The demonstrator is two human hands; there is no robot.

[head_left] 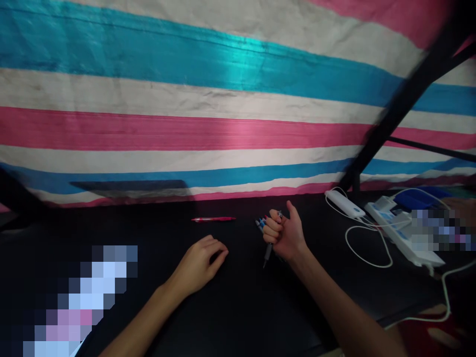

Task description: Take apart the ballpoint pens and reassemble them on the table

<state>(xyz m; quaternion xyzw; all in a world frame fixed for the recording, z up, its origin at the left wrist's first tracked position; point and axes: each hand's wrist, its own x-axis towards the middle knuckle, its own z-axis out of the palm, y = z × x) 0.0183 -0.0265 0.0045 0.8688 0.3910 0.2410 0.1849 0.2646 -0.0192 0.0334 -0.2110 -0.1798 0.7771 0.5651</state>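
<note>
My right hand (284, 235) is closed around a dark pen (267, 254), its thumb stretched upward. The pen's tip points down towards the table, and its metallic top shows above my fingers. Just behind these fingers are several more pens (259, 224), with blue and red parts; my hand hides most of them. My left hand (203, 263) rests on the black table with its fingers loosely bent and nothing visible in it. Beyond it, a red pen (213, 219) lies crosswise on the table.
A white power strip (399, 230) with plugs, a white box-shaped device (345, 203) and loose cables (388, 253) lie at the right. A blue object (418, 197) is behind them. Striped sheeting (186, 131) hangs at the back, beside a black frame bar (394, 106). A blurred-out patch covers the lower left.
</note>
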